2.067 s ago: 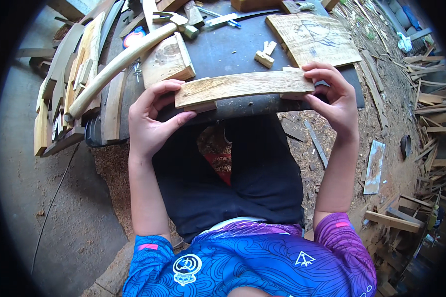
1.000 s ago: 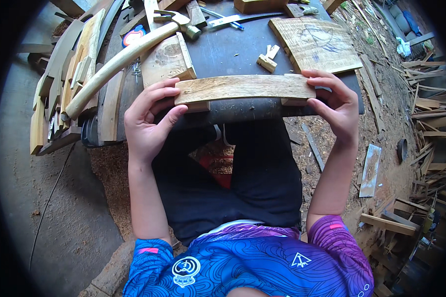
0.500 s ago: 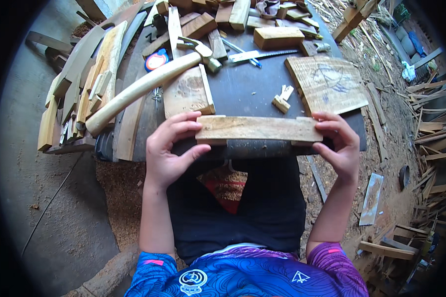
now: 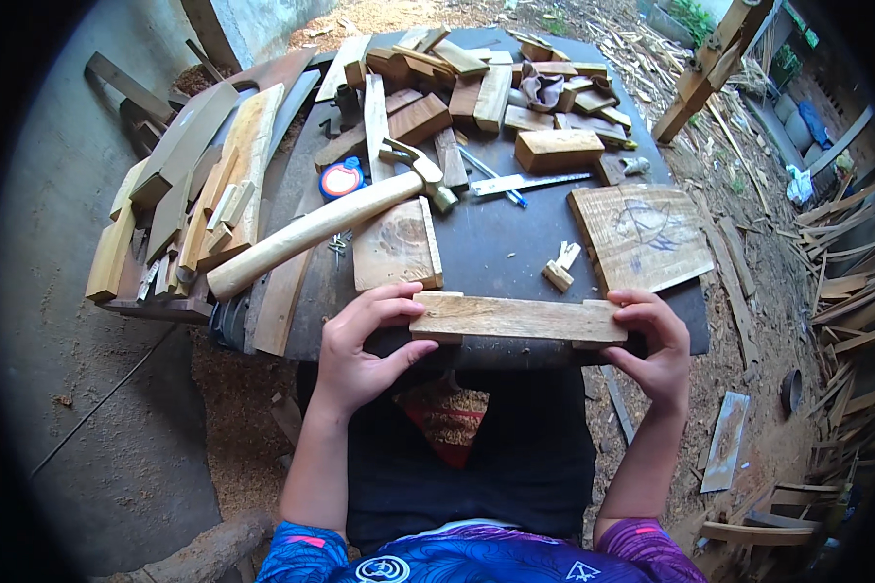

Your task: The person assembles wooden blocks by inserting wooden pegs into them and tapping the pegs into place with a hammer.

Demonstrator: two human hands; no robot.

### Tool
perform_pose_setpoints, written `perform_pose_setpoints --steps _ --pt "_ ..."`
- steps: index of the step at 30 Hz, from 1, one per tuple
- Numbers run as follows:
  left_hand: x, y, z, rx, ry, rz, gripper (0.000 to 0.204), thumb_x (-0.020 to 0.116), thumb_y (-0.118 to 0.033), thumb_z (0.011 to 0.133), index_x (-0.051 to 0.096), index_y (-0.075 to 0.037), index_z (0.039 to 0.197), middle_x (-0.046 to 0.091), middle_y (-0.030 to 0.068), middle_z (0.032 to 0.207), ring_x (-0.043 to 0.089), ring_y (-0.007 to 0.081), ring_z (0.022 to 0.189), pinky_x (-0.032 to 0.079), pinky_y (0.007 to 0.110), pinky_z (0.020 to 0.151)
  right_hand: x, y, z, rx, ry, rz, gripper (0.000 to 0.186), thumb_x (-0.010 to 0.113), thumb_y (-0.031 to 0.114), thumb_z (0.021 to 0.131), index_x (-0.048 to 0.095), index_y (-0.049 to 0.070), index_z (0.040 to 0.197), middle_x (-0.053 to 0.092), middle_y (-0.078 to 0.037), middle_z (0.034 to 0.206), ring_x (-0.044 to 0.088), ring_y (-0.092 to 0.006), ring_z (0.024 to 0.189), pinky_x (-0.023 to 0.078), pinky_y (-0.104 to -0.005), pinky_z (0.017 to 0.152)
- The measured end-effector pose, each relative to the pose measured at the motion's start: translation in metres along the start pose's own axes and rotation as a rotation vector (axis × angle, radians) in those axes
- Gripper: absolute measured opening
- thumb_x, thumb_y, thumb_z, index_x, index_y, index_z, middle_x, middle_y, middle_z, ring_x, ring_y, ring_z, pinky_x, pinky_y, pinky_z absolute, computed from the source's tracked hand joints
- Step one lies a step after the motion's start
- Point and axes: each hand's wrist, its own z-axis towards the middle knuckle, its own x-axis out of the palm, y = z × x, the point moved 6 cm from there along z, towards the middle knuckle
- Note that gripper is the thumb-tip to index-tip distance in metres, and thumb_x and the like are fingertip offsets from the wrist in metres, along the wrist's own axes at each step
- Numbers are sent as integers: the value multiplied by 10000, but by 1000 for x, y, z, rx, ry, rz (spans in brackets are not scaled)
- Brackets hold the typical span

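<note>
Both hands on one piece: left hand (image 4: 365, 345) holds the left end of a wooden strip (image 4: 520, 318), fingers on the upper edge, thumb by the lower. Right hand (image 4: 656, 340) mirrors it at the right end, thumb spread a bit below. Strip runs crosswise at the near edge of the dark surface (image 4: 496, 228); can't tell if it rests there or is held just over it.

Progress, my read: strip is cut to shape and lined up over short end pieces, whose ends show past both long edges. Looks like placed, maybe joined; no nail or screw heads that I can make out on the strip's face, so fixing unconfirmed.

Claw hammer (image 4: 321, 228) is out of hand, its head by the top of a square board (image 4: 394, 243). Loose nails or screws (image 4: 338, 245) lie left of that board. Board with a blue line drawing (image 4: 642, 233) lies at the right: marked, the lines themselves uncut. Small offcuts (image 4: 560, 267) sit between the two boards. Heap of wood blocks (image 4: 476, 87) at the far side, out of reach of either hand, no assembly visible there.
</note>
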Motion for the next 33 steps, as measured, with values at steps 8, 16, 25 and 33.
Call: perform_pose_setpoints --steps 8,16,25,33 --pt "4 -3 0 14 -22 -12 397 903 -26 770 697 4 1108 693 185 1290 713 244 1154 629 353 954 6 7 2 -18 -26 -99 435 932 28 694 731 44 1080 715 -125 1231 700 -201 1107 590 -309 890" --pt "2 14 -11 -27 -143 -210 345 900 -6 787 594 16 945 690 223 1316 733 250 1127 629 354 961 18 58 93 -227 343 -321 365 911 43 721 750 62 1047 734 -72 1229 706 -211 1108 594 -331 868" --pt "46 -44 73 1 -104 144 382 899 -100 809 603 11 1024 752 181 1081 739 227 1044 610 372 943 -24 -24 165 9 224 -127 258 827 -40 767 733 32 997 723 -13 1156 665 -96 1004 572 -254 763" --pt "41 -6 164 230 270 536 352 866 -271 857 674 -14 1002 693 170 1333 703 320 1168 622 420 873 -26 -19 161 -148 -17 -466 234 737 31 795 688 79 1019 694 -89 1172 648 -277 1129 557 -377 918"
